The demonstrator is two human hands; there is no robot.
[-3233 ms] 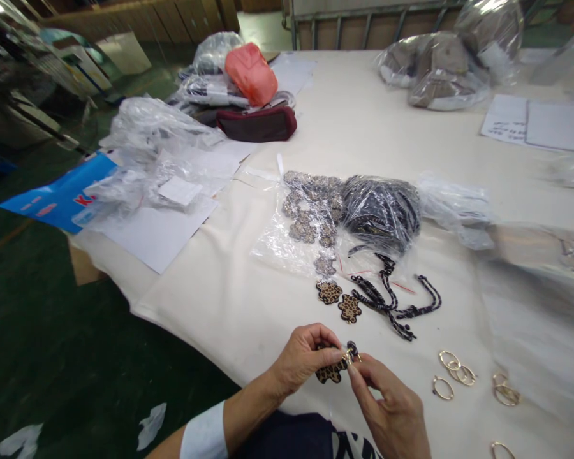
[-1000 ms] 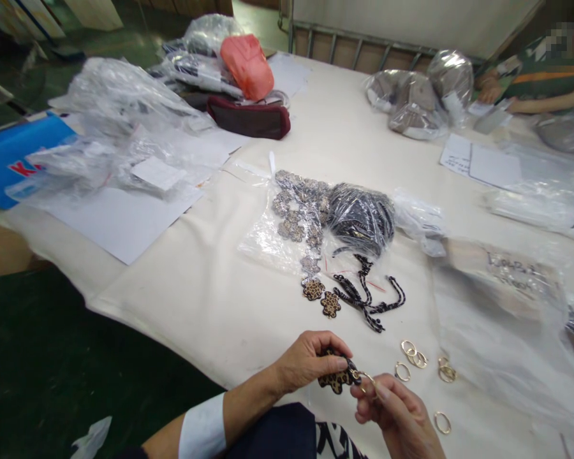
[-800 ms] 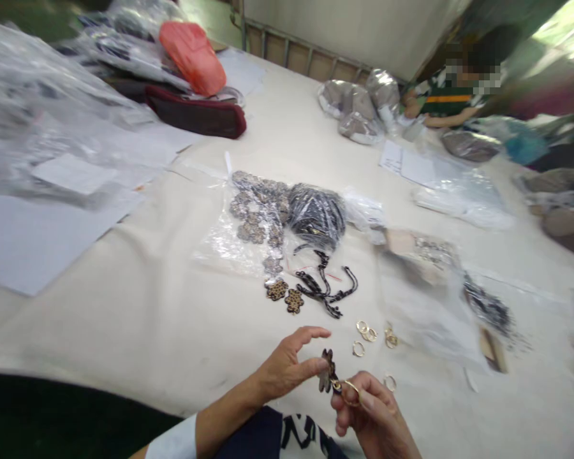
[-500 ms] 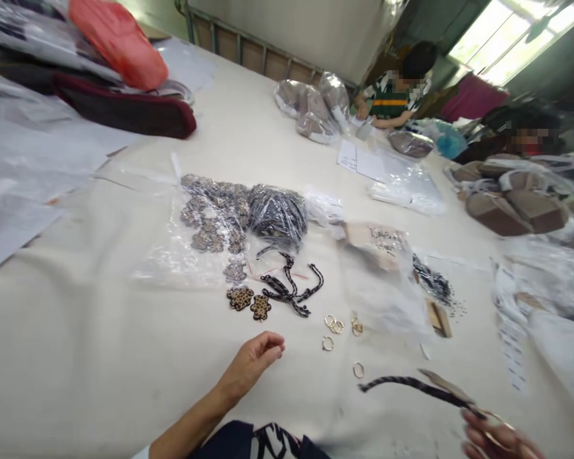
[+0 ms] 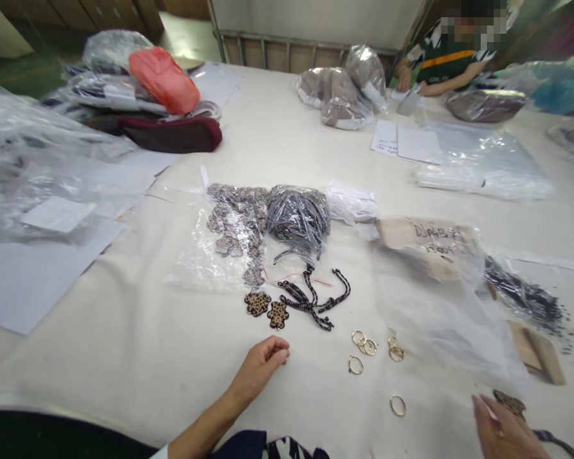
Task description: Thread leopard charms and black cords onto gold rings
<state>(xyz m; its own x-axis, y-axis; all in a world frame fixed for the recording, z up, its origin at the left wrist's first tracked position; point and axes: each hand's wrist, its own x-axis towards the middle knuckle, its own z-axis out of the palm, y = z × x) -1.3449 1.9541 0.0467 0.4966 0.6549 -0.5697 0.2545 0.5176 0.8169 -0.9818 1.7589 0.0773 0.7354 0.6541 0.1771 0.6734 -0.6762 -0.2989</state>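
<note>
My left hand (image 5: 261, 366) rests over the table, fingers loosely curled, thumb a little apart, with nothing visible in it. Just beyond it lie two leopard-print flower-shaped patches (image 5: 278, 315) and several black-and-white cords (image 5: 310, 299). To the right are gold rings (image 5: 356, 364), one lying alone (image 5: 397, 405) nearer my right hand. My right hand (image 5: 504, 430), at the lower right, has its fingers stretched out. Beside it a leopard-print patch (image 5: 510, 403) shows past the fingers, and a dark cord (image 5: 560, 442) emerges at the hand's right, partly hidden.
Clear bags hold more patches (image 5: 229, 220) and dark cords (image 5: 299, 213). A labelled bag (image 5: 430, 239), small black pieces (image 5: 526, 290) and a brown block (image 5: 538, 354) lie right. Wrapped goods (image 5: 167, 134) pile up left. Another person (image 5: 452, 60) sits across the table.
The view has turned, so the table things appear shifted. The cord that stretched left from my right hand now shows at its right, and that hand's fingers have straightened. My left hand stays much the same.
</note>
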